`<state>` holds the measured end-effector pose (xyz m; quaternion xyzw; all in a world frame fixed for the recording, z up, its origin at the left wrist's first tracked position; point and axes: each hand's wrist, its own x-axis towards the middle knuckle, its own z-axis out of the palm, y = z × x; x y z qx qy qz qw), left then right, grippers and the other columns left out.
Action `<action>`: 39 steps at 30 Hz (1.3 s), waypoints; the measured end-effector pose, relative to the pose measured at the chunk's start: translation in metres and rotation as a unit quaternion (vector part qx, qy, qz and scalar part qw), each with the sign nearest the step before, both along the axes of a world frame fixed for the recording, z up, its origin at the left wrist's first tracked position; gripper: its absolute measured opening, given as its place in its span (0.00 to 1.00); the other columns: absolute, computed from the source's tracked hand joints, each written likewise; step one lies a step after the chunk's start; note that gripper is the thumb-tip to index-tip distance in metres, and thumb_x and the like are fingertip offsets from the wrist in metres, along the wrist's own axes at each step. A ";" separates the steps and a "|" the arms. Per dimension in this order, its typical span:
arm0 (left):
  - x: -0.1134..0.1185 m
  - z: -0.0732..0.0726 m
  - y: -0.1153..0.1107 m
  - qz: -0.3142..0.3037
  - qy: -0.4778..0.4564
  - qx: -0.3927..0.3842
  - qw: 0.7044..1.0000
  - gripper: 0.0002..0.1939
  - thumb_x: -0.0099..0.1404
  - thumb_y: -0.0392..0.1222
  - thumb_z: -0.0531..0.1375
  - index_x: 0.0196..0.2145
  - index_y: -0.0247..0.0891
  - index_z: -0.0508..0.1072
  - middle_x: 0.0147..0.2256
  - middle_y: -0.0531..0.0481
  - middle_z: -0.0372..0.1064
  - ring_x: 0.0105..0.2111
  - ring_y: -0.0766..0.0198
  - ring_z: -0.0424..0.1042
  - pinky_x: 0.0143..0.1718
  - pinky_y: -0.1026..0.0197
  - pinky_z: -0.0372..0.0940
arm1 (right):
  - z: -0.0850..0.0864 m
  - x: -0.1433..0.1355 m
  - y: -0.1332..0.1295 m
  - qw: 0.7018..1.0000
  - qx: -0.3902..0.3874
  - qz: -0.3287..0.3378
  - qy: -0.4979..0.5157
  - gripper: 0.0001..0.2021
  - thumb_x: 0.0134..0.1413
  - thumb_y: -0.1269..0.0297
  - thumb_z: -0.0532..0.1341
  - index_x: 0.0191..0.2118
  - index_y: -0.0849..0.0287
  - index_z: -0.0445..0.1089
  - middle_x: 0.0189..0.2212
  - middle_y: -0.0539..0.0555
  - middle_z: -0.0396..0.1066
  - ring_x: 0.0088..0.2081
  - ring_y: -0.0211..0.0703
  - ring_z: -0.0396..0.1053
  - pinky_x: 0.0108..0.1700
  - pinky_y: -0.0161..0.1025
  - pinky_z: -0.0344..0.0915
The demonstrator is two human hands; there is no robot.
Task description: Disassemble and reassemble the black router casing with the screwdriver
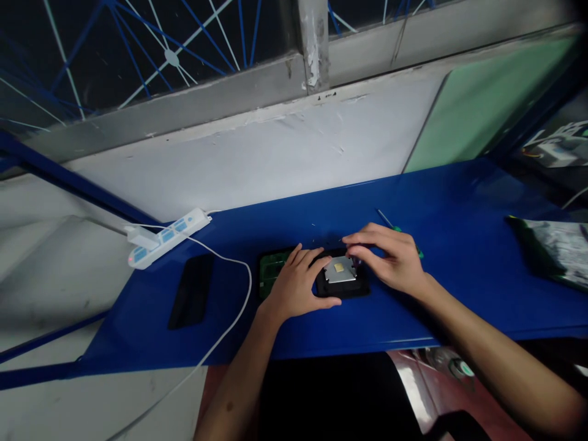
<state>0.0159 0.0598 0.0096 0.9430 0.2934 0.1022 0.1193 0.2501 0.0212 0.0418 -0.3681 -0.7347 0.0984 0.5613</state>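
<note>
A black casing lies on the blue table, holding a silver metal plate with a small yellowish square on it. My left hand rests with fingers spread over the casing's left side and the edge of a green circuit board beside it. Over the casing's upper right corner, my right hand has its thumb and index finger pinched together; whatever is between them is too small to name. Behind that hand lies a screwdriver with a green handle, partly hidden.
At the left stand a white power strip with a plug and a white cable curving over the table. A flat black panel lies nearby. On the right is a plastic bag. The wall borders the table's far edge.
</note>
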 end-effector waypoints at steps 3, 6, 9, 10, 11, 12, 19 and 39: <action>0.000 0.000 0.000 0.003 0.004 0.004 1.000 0.43 0.59 0.69 0.64 0.63 0.43 0.62 0.64 0.41 0.60 0.65 0.43 0.59 0.70 0.37 0.43 | -0.002 0.001 -0.002 0.999 -0.032 0.005 0.000 0.14 0.63 0.72 0.62 0.53 0.55 0.73 0.40 0.54 0.80 0.36 0.41 0.77 0.39 0.41 0.75; 0.000 -0.001 0.000 0.000 0.006 0.006 1.000 0.44 0.59 0.68 0.65 0.64 0.43 0.61 0.64 0.41 0.61 0.65 0.45 0.59 0.70 0.38 0.43 | -0.006 0.000 -0.005 0.997 -0.069 0.011 0.028 0.15 0.65 0.72 0.59 0.55 0.56 0.70 0.41 0.54 0.80 0.36 0.38 0.79 0.39 0.37 0.76; 0.000 -0.002 0.001 -0.003 0.006 0.006 1.000 0.44 0.59 0.67 0.65 0.65 0.43 0.60 0.64 0.42 0.60 0.65 0.46 0.59 0.71 0.39 0.42 | -0.007 -0.003 -0.006 0.994 -0.090 0.039 0.050 0.11 0.69 0.71 0.54 0.51 0.57 0.70 0.41 0.54 0.79 0.37 0.38 0.79 0.39 0.38 0.76; 0.000 -0.002 0.001 -0.003 0.004 0.007 1.000 0.44 0.59 0.67 0.65 0.65 0.43 0.60 0.64 0.41 0.60 0.65 0.46 0.59 0.71 0.39 0.42 | -0.007 -0.003 -0.006 0.994 -0.083 0.044 0.050 0.11 0.69 0.70 0.53 0.49 0.58 0.71 0.41 0.55 0.79 0.38 0.39 0.79 0.40 0.39 0.75; 0.000 -0.002 0.001 -0.002 0.003 0.008 1.000 0.43 0.59 0.67 0.65 0.64 0.43 0.60 0.64 0.41 0.60 0.65 0.46 0.59 0.71 0.39 0.41 | -0.006 -0.003 -0.005 0.996 -0.068 0.043 0.045 0.10 0.69 0.69 0.53 0.48 0.58 0.71 0.40 0.56 0.79 0.39 0.41 0.78 0.41 0.42 0.75; 0.000 -0.002 0.001 -0.001 0.001 0.009 1.000 0.43 0.59 0.68 0.65 0.64 0.42 0.61 0.64 0.41 0.60 0.65 0.46 0.59 0.71 0.39 0.42 | -0.005 -0.003 -0.004 0.998 -0.046 0.037 0.038 0.09 0.68 0.66 0.55 0.46 0.58 0.72 0.39 0.57 0.78 0.40 0.43 0.77 0.41 0.44 0.75; 0.000 -0.002 0.000 0.000 -0.007 0.002 1.000 0.43 0.59 0.69 0.64 0.64 0.45 0.60 0.64 0.42 0.60 0.65 0.43 0.59 0.70 0.37 0.43 | -0.009 -0.004 0.000 0.997 0.034 -0.061 0.012 0.14 0.55 0.67 0.70 0.49 0.53 0.77 0.30 0.52 0.76 0.29 0.41 0.71 0.30 0.40 0.69; 0.001 0.001 -0.001 0.002 -0.007 -0.014 1.000 0.43 0.59 0.67 0.65 0.65 0.46 0.59 0.65 0.43 0.60 0.65 0.44 0.59 0.71 0.37 0.42 | -0.010 -0.009 -0.002 0.997 0.050 -0.060 -0.025 0.11 0.58 0.61 0.68 0.47 0.52 0.76 0.34 0.54 0.73 0.33 0.44 0.70 0.32 0.42 0.70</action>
